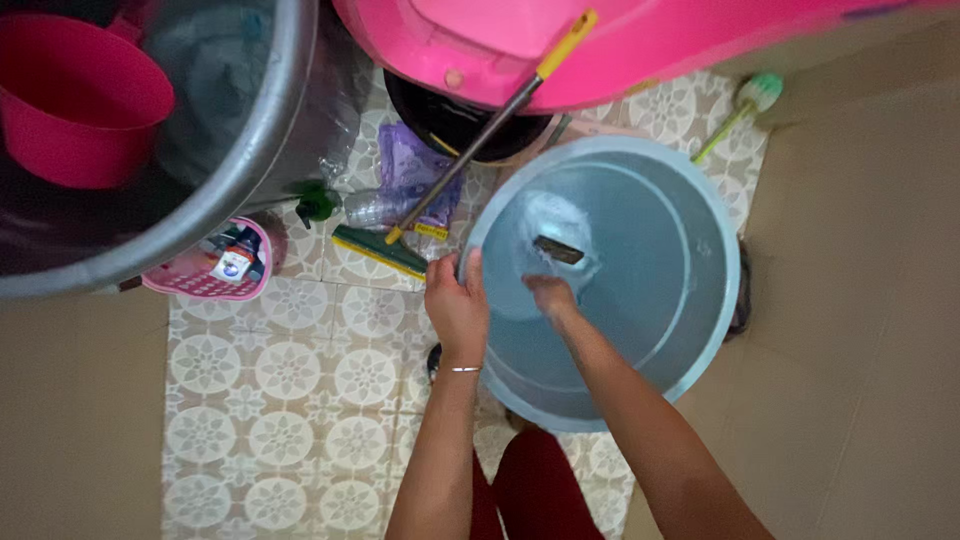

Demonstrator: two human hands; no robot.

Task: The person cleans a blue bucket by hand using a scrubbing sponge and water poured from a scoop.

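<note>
1 small container with white, red and blue label (236, 264) lying in pink perforated basket (205, 272), lower left under the big grey tub; purple plastic pouch (410, 170) with yellow label patch (431, 230), crumpled on tiled floor beside the blue basin; no signs or screens

- The left hand (456, 305) grips the near rim of a pale blue basin (690, 300) tipped up over the patterned tile floor (290, 400).
- The right hand (550, 295) reaches inside it, pressing a dark scrub pad (558, 249) against the sudsy bottom.
- A pink tub (620, 50) hangs above, with a yellow-handled floor brush (470, 150) leaning beside.
- A big metal drum (250, 130) holds a pink pail (80, 100).
</note>
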